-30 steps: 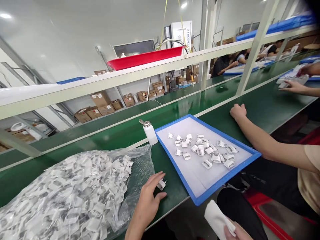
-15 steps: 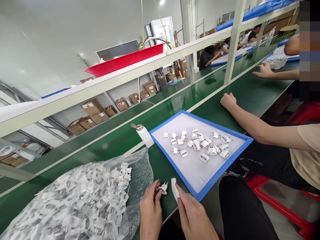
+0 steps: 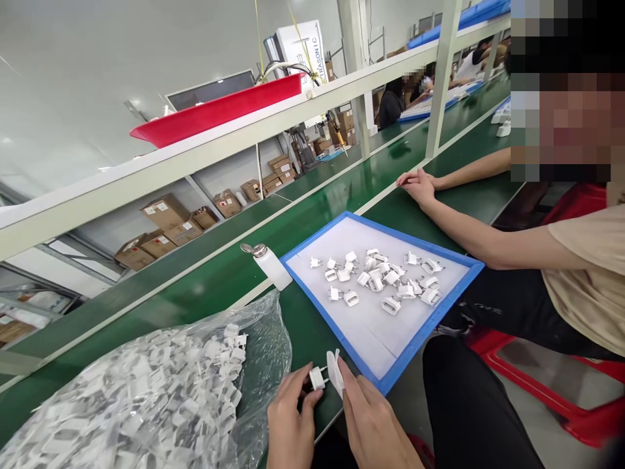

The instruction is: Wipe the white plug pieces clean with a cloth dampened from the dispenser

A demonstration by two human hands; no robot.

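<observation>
Between the thumb and fingers of my left hand point(image 3: 291, 417) is a small white plug housing point(image 3: 317, 378), its two metal pins pointing right. My right hand point(image 3: 371, 417) pinches a folded white wiping cloth point(image 3: 334, 372), held beside the pins; I cannot tell whether they touch. Just beyond my hands lies a blue-rimmed white tray point(image 3: 328, 301) with several loose plug housings point(image 3: 375, 281) scattered over it. To the left, a clear plastic bag point(image 3: 266, 339) is heaped with many more white plug housings point(image 3: 161, 391).
A white pump bottle point(image 3: 273, 267) stands by the tray's left corner. A co-worker's arms point(image 3: 469, 225) rest on the green bench at the right. A rail with a red tray point(image 3: 219, 111) runs above the bench. A red stool point(image 3: 537, 391) is at lower right.
My left hand has turned the plug housing so its pins point right, and the cloth has come close to them. The co-worker's hands have come together on the bench. The view has shifted slightly.
</observation>
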